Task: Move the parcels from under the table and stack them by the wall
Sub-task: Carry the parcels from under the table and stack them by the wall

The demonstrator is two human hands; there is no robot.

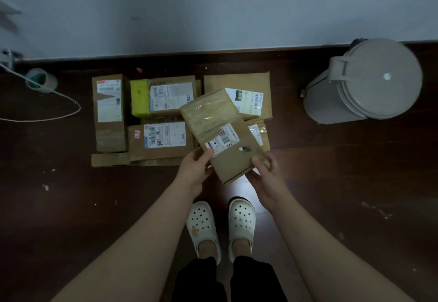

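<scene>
Right now the held parcel (213,121), a flat brown carton with a white label near its close end, is hanging in the air over the right half of the pile. Its long axis is running diagonally, from the hands away and to the left towards the wall (213,5), so it is sitting askew to the cartons below, which are lying square to the skirting.

The left hand (193,171) is pinching the left edge at the label, thumb on top and fingers underneath. The right hand (266,178) is curling round the near right corner in the same way. Both are working the close end, equally near, leaving the far end unsupported.

Beneath it the pile is resting on the dark floor (71,207), close to the wall: a narrow upright-lying parcel (109,112), a parcel with a yellow end (166,98), a front parcel (161,140) and a broad flat parcel (237,81) behind.

Judging by this, the coming move is calling for a turn clockwise to square the carton before lowering it.

A lidded bin (369,81) is standing well apart to the right.
</scene>
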